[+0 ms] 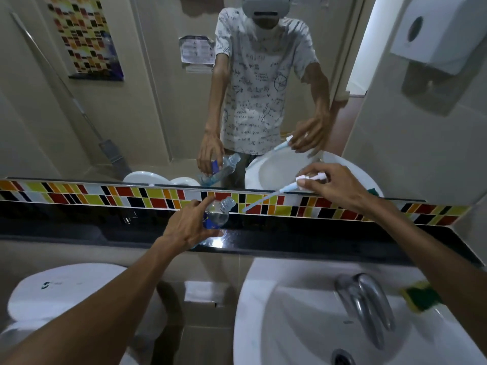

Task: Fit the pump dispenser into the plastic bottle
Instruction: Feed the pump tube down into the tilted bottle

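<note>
A clear plastic bottle (220, 211) with a blue label is tilted over the black shelf (316, 241), its open neck pointing up and to the right. My left hand (189, 227) is shut around its lower body. My right hand (334, 187) pinches the white head of the pump dispenser (274, 194). The pump's pale blue tube slants down to the left, and its tip ends a little to the right of the bottle's neck, apart from it. The mirror above repeats both hands, the bottle and the pump.
A white sink (276, 312) with a chrome tap (366, 304) lies below the shelf. A green and yellow sponge (421, 296) rests on the sink's right rim. A white toilet tank lid (66, 288) is at the lower left. A paper dispenser (437, 30) hangs on the right wall.
</note>
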